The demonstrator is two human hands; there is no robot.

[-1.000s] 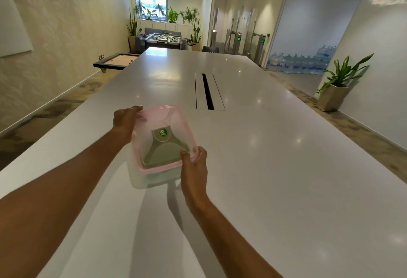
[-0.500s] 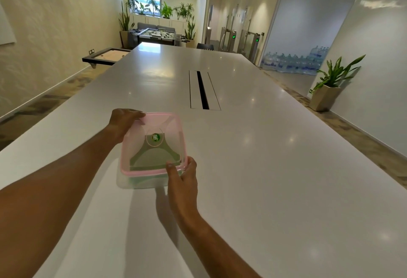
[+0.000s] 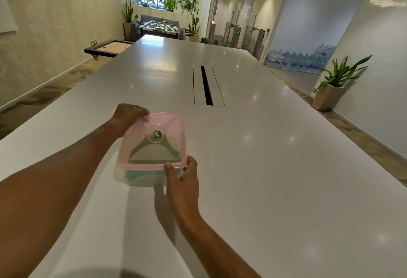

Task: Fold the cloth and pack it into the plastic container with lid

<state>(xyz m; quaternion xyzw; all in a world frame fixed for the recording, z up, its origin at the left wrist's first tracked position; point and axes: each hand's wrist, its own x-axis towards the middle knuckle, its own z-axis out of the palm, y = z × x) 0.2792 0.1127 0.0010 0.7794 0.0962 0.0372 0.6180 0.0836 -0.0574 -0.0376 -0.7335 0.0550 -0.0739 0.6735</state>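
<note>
A clear plastic container (image 3: 123,175) stands on the white table (image 3: 275,167) in front of me. Its translucent pink lid (image 3: 174,123) with a round green sticker lies flat on top. A folded green cloth (image 3: 141,175) shows through the walls and lid. My left hand (image 3: 127,116) grips the lid's far left corner, fingers curled over the rim. At the near right corner my right hand (image 3: 182,176) holds the lid's edge, with the thumb on the rim and the fingers round the container's side.
A black cable slot (image 3: 206,86) runs along the table's middle beyond the container. A potted plant (image 3: 330,92) stands on the floor to the right. A low game board (image 3: 110,47) and a foosball table (image 3: 160,27) are at the far end.
The container was tilted and held above the table; now it stands level on the surface with the lid flat. Both hands kept their corners and came down with it.
</note>
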